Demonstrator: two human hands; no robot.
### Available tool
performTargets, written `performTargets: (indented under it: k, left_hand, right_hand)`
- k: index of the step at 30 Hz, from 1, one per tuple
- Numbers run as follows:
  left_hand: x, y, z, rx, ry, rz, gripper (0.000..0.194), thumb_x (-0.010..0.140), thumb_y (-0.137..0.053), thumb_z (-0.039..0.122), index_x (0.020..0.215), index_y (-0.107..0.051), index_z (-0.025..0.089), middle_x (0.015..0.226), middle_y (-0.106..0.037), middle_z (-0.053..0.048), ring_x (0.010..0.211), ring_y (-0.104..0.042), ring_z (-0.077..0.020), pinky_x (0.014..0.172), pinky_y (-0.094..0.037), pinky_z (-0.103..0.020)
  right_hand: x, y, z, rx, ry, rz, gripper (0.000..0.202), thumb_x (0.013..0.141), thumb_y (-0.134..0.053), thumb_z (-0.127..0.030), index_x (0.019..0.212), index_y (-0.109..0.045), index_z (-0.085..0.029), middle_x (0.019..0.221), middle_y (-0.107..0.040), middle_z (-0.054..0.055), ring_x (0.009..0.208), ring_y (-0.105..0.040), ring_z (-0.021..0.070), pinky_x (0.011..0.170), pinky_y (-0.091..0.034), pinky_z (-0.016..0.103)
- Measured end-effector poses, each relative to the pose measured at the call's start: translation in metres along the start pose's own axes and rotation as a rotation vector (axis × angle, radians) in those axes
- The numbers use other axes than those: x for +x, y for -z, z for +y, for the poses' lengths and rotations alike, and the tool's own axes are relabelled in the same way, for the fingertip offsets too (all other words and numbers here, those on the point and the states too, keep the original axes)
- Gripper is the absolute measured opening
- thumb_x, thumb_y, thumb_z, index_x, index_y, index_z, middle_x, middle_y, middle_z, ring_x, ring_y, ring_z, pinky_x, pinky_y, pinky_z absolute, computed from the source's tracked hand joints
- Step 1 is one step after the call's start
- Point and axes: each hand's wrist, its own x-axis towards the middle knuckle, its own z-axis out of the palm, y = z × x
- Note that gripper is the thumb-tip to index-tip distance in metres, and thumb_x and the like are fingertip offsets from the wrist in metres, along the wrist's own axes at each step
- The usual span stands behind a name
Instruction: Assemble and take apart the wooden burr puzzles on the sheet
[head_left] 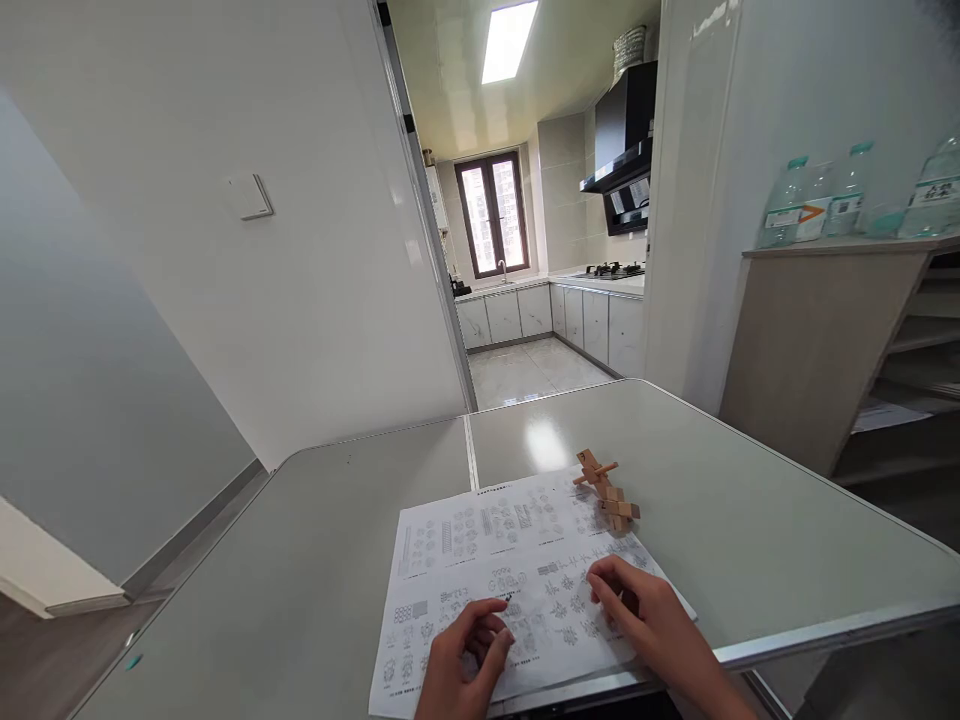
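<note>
A printed sheet point(525, 560) with rows of small line drawings lies flat on the table in front of me. Over its lower middle, my left hand point(469, 655) has loosely curled fingers, its thumb and index fingertips apart. A tiny dark thing point(508, 598) shows beside that index fingertip; whether the finger touches it is unclear. My right hand point(634, 605) is over the sheet's right part, thumb and index tips together; anything between them is hidden. Several small wooden pieces point(619, 508) sit together at the sheet's upper right corner, some crossing one another.
The grey-green table point(322, 560) has a pale seam and a metal edge. At the right, clear plastic bottles point(784, 205) stand on a wooden shelf unit point(817, 340). Beyond the table, a doorway shows a kitchen with cabinets point(502, 315). A small teal bit point(133, 661) lies near the left edge.
</note>
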Motion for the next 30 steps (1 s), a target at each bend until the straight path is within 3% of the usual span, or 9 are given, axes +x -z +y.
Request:
performTargets:
  k: [13, 30]
  left_hand:
    - [0.0009, 0.0006, -0.0047, 0.034, 0.000, -0.028, 0.045, 0.095, -0.058, 0.059, 0.116, -0.070, 0.022, 0.093, -0.073, -0.007, 0.079, -0.063, -0.0204, 0.075, -0.051, -0.028]
    - [0.0005, 0.0020, -0.0005, 0.034, 0.004, -0.038, 0.046, 0.096, -0.057, 0.059, 0.118, -0.069, 0.021, 0.093, -0.073, -0.007, 0.078, -0.063, -0.0205, 0.075, -0.051, -0.029]
  right_hand:
    - [0.0010, -0.0003, 0.0025, 0.004, 0.015, 0.027, 0.037, 0.102, -0.047, -0.055, 0.090, -0.063, -0.023, 0.077, -0.067, 0.001, 0.064, -0.059, 0.0172, 0.061, -0.046, 0.027]
    - [-0.0015, 0.0003, -0.0002, -0.008, 0.008, 0.029, 0.039, 0.101, -0.046, -0.057, 0.089, -0.063, -0.024, 0.077, -0.068, 0.001, 0.065, -0.060, 0.0177, 0.061, -0.047, 0.027]
